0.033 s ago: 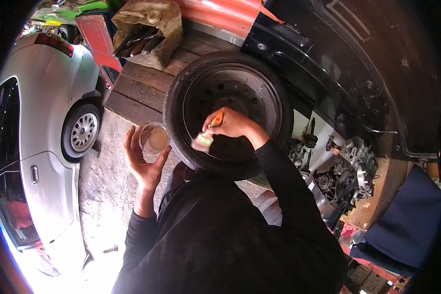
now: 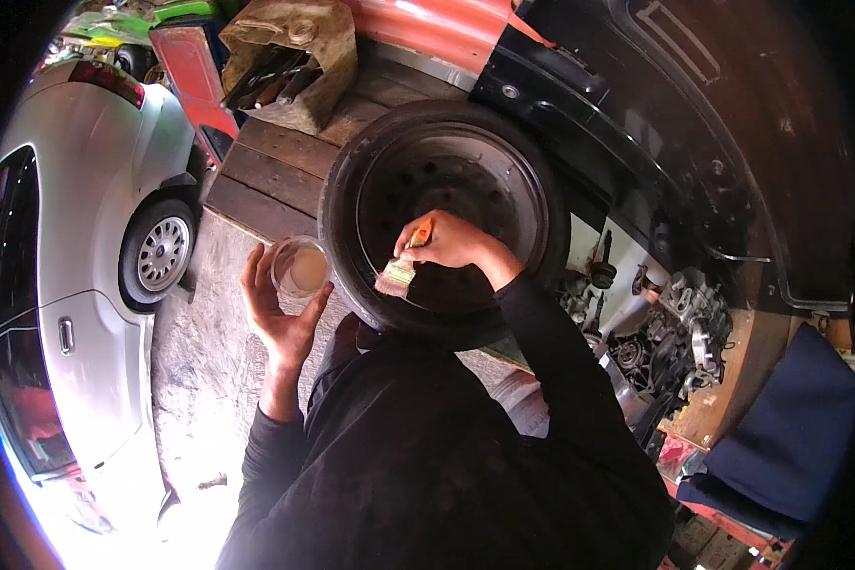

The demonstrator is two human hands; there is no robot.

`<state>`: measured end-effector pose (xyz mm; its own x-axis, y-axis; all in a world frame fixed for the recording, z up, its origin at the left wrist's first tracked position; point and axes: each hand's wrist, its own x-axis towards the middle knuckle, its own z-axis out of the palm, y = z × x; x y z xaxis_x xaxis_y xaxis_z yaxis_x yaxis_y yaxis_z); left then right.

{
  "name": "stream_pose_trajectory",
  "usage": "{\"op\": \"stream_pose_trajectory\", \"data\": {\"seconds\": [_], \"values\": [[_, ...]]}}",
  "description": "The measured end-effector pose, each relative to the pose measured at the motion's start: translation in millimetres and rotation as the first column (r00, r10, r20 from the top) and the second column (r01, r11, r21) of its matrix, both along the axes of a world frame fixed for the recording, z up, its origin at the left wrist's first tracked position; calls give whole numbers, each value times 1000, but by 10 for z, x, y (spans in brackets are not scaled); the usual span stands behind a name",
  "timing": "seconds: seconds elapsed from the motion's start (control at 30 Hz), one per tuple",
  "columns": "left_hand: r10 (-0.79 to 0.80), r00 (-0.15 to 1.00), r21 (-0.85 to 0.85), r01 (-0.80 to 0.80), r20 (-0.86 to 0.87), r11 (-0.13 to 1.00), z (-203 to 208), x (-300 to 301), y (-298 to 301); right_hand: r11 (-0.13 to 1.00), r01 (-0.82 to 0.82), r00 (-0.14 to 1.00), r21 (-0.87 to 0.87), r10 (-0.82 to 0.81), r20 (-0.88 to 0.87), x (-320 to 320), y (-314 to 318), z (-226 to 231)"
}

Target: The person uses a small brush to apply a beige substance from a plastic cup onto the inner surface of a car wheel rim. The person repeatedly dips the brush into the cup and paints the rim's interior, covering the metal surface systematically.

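A car wheel, a black tyre (image 2: 349, 204) on a dark steel rim (image 2: 508, 176), lies flat on a wooden bench before me. Over its near left part, my right hand (image 2: 446, 239) grips a paintbrush (image 2: 399, 271) by its orange-tipped handle. The bristles point down and left, at the border of rim and tyre; whether they touch cannot be made out. Just left of the tyre, my left hand (image 2: 283, 318) is wrapped round a clear plastic cup (image 2: 299, 266) with a pale, whitish content.
The bench's wooden planks (image 2: 271, 176) carry a cut-open container (image 2: 328, 95) with tools inside. A silver car (image 2: 95, 228) stands at the left. Black body panels (image 2: 627, 123) lean at the far right, above greasy metal engine parts (image 2: 679, 323). Dark blue cloth (image 2: 779, 427) lies near right.
The paintbrush's bristles have shifted very slightly to the right and show sharper. My left hand and the cup stay where they were.
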<state>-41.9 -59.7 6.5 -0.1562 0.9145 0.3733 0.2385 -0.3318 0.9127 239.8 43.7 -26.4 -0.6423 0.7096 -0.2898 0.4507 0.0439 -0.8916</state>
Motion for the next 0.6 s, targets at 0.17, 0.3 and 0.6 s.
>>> {"op": "stream_pose_trajectory", "data": {"seconds": [0.17, 0.3, 0.6], "values": [[5, 1000, -11, -5, 12, 1000, -7, -5, -16, 972, 227, 925, 55, -198, -324, -212, 346, -376], [26, 1000, 5, -26, 15, 1000, -17, -12, 50, 701, 548, 824, 457, -357, -441, -432, 693, -405], [-1, 999, -1, 1, 40, 1000, -73, 38, 101, 904, 390, 894, 178, -324, -310, -294, -93, -531]]}}
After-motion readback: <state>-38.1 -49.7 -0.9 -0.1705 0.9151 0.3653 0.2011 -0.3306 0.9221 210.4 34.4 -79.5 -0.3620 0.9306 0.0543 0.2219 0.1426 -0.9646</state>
